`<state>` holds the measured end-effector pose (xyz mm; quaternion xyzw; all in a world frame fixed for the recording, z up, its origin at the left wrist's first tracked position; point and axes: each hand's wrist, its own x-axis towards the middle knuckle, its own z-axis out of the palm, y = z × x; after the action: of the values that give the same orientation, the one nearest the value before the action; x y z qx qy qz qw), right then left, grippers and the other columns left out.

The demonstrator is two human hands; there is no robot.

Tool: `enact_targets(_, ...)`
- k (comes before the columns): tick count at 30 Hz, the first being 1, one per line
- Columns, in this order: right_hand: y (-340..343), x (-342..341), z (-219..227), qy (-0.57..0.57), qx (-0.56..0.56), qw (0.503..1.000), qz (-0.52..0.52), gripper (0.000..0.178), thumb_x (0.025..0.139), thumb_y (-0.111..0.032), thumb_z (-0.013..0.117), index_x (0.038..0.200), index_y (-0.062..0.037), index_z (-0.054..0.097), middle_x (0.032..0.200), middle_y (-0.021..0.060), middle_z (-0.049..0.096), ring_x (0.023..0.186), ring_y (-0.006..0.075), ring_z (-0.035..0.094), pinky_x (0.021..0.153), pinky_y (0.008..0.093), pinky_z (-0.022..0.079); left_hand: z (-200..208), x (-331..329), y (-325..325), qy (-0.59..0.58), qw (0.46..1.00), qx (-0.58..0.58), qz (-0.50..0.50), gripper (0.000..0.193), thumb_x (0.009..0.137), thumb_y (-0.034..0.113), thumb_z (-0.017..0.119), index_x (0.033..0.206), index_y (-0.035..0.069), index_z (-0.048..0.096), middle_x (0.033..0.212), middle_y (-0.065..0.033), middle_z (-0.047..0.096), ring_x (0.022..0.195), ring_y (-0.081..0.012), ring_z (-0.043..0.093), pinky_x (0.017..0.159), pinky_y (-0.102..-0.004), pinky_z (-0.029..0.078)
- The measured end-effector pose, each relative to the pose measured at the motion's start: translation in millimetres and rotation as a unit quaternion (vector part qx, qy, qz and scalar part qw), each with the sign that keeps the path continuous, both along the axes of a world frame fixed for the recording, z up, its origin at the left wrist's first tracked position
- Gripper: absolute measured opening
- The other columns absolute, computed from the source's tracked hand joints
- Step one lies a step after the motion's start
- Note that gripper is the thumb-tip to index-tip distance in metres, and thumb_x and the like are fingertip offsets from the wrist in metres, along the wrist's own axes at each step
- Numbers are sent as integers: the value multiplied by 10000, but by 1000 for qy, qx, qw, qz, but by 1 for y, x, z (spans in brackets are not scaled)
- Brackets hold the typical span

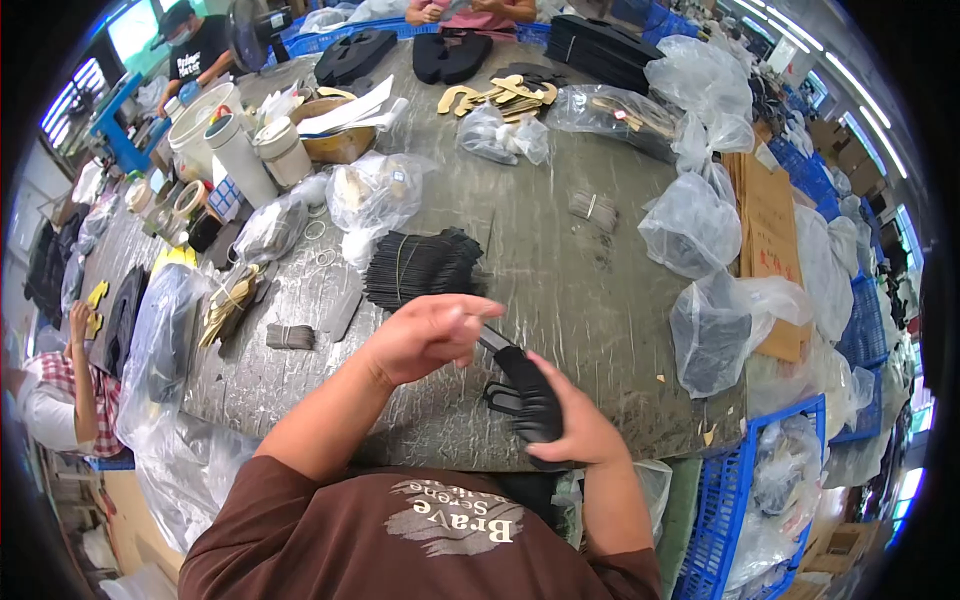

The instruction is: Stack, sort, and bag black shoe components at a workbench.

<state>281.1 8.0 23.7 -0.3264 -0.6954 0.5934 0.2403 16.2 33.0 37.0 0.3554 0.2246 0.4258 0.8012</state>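
Observation:
My right hand (580, 420) is wrapped around the outer side of a curved black bundle (530, 395), which looks like thin pieces stacked together. A grey strip (492, 338) sticks out of the bundle's upper end toward my left hand (430, 335). The fingers of that hand are bent in and pressed together, the index finger pointing right; what they pinch, if anything, is hidden. Beside the bundle's inner side shows a small dark loop (503, 398), its kind unclear. Just beyond my left hand lies a larger stack of black pieces (425, 265) with a band around it.
Clear plastic bags (375, 190) and tubs (283, 150) crowd the table's left. Tan cut pieces (505, 97) and black curved stacks (450, 55) lie at the far side. Bags and cardboard (768, 220) line the right edge, above a blue crate (730, 520). Other people work nearby.

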Motion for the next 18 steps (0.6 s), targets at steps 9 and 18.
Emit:
enact_targets(9, 14, -11, -11, 110, -161, 961, -196, 1014, 564, -195, 786, 1423, 3, 286, 1292, 162, 497, 1181, 294, 504, 1008, 371, 386, 50, -3, -28, 500, 698, 495, -135, 407, 754, 123, 683, 1116, -35, 587, 837, -155, 638, 721, -314, 618, 631, -374, 489)
enact_targets(18, -13, -30, -6, 261, -266, 925, 79, 994, 506, -177, 810, 1364, 36, 355, 1178, 62, 546, 1043, 148, 531, 887, 309, 434, -35, 19, 2, -69, 976, -170, 115, 123, 838, 106, 657, 855, 20, 571, 723, -37, 539, 728, -180, 598, 615, -256, 468)
